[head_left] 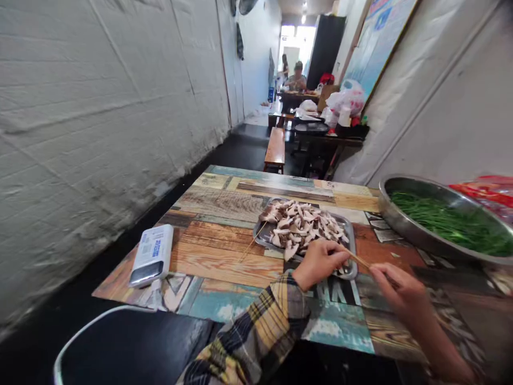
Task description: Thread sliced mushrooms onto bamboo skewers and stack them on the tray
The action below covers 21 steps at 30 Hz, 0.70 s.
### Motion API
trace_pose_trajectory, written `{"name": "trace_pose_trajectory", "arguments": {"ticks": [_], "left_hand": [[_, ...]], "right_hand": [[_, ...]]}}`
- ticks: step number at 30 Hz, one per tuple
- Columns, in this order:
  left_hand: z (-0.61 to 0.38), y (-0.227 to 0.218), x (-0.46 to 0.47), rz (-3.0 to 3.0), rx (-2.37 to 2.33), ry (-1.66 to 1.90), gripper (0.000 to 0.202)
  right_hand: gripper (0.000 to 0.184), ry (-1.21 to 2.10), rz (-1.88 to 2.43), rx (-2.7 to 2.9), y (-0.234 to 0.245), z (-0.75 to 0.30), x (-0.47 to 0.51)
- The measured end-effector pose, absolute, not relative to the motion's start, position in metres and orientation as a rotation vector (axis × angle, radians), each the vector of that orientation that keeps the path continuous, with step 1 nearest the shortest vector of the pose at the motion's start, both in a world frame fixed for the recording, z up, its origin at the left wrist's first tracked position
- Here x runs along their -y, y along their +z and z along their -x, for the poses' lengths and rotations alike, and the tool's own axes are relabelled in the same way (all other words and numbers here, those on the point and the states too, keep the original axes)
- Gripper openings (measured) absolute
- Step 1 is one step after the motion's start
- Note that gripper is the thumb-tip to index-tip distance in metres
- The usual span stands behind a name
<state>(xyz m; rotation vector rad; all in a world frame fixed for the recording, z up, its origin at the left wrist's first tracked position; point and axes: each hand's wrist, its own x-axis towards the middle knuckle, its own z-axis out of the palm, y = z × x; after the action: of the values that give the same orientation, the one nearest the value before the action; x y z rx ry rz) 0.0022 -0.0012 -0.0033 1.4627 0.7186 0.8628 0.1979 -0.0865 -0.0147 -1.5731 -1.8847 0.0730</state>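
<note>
"What is in your grasp?"

"My right hand, its forearm bare, grasps one end of a thin wooden stick between thumb and fingers. My left hand, in a yellow-and-black plaid sleeve, pinches the other end above the tray. Whether a slice is caught there too I cannot tell; my own fingers block the view."

"And the food?"

"Sliced mushrooms, pale and gray-brown, lie heaped on that metal tray, just beyond my left hand, on a table patterned like patchwork planks. A second stick slants across the tray's left side, one end at the edge of the heap."

"What else surrounds you?"

"To my right, a wide steel bowl holds long green stalks, with red packaging behind it. To my left sits a white device with a dark panel, near a pale cable. Beyond the table are a wooden bench, plastic bags piled on another table, and, farther back, a seated person."
</note>
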Motion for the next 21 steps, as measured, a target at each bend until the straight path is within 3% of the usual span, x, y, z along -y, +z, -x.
{"name": "trace_pose_trajectory", "arguments": {"ticks": [10,21], "left_hand": [[-0.013,-0.009,0.013,-1.357,-0.681,0.727,0.019],[-0.009,-0.01,0.012,-1.349,-0.642,0.786,0.019]], "right_hand": [[0.022,0.264,1.702,1.774,-0.015,-0.204,0.118],[0.022,0.077,1.653,1.847,-0.014,-0.202,0.116]]}}
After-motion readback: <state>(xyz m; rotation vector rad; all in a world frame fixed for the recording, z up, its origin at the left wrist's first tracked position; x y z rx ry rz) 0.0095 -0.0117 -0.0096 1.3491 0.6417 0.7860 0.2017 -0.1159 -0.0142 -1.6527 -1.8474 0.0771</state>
